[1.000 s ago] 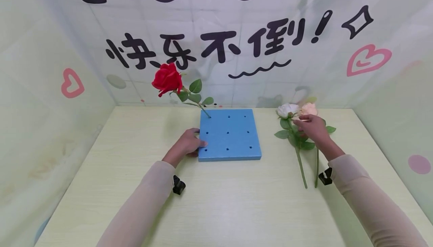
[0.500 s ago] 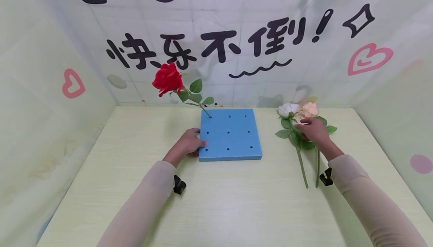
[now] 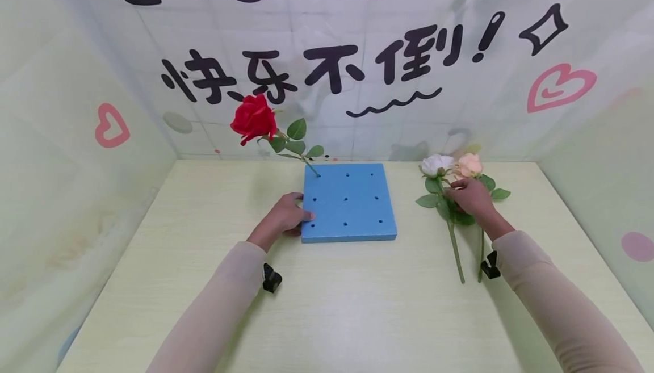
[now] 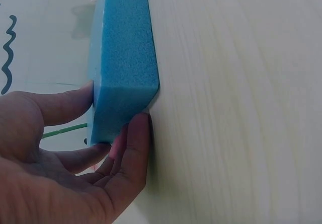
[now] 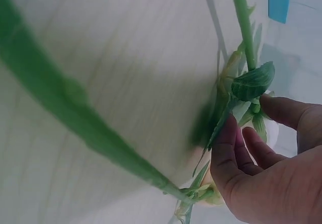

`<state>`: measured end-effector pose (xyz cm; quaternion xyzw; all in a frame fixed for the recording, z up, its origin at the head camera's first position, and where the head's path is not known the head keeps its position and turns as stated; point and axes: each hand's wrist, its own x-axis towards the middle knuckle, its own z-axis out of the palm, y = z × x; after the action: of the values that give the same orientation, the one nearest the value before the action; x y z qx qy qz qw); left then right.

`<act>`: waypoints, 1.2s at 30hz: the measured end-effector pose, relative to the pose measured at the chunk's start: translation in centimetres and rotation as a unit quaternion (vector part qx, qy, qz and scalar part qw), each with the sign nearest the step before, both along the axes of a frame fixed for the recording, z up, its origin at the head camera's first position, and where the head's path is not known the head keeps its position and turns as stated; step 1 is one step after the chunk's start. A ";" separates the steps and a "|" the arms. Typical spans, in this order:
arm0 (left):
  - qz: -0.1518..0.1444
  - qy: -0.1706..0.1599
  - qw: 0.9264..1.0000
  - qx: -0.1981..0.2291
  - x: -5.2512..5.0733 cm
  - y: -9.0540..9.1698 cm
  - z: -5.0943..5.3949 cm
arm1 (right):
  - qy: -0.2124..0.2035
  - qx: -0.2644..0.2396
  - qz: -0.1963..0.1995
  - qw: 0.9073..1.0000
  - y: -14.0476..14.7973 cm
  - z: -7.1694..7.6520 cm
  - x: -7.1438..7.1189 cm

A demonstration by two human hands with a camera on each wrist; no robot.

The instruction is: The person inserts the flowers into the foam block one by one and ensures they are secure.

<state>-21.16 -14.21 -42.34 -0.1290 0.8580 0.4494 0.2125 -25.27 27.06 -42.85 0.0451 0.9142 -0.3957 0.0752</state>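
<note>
A blue foam board [image 3: 352, 209] with several holes lies on the table, a red rose [image 3: 252, 118] standing tilted in its back-left hole. My left hand [image 3: 285, 214] grips the board's left edge, thumb on top; the left wrist view shows my left fingers curled round the corner of the blue board [image 4: 128, 43]. To the right lie a white rose [image 3: 436, 165] and a pink rose [image 3: 468, 166]. My right hand [image 3: 472, 198] is at their leaves. In the right wrist view my right hand [image 5: 271, 168] pinches the white rose's stem beside a leaf [image 5: 251, 83].
The pale wooden table [image 3: 327, 305] runs up to a white printed backdrop [image 3: 255, 26] with dark lettering and pink hearts. In the right wrist view the pink rose's stem [image 5: 100, 138] crosses close to the camera.
My right hand has shifted slightly down over the leaves, and its fingers have moved in toward the white rose's stem. The left hand stays on the board.
</note>
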 end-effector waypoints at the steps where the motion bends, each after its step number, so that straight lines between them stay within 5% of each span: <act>1: 0.000 0.001 1.000 0.000 0.0 0.0 0.0 | -0.001 0.003 0.002 1.000 0.0 0.1 0.0; 22: 0.001 0.002 1.000 -0.004 -0.1 0.0 -0.1 | 0.040 0.122 0.060 0.990 -0.3 -0.5 -0.7; 36: 0.002 -0.001 1.000 -0.005 -0.1 0.1 -0.3 | 0.007 0.074 0.023 0.997 -0.9 0.1 -0.6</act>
<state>-21.29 -14.16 -42.62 -0.1321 0.8599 0.4454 0.2114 -25.83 26.18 -42.78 0.0266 0.9423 -0.3253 0.0742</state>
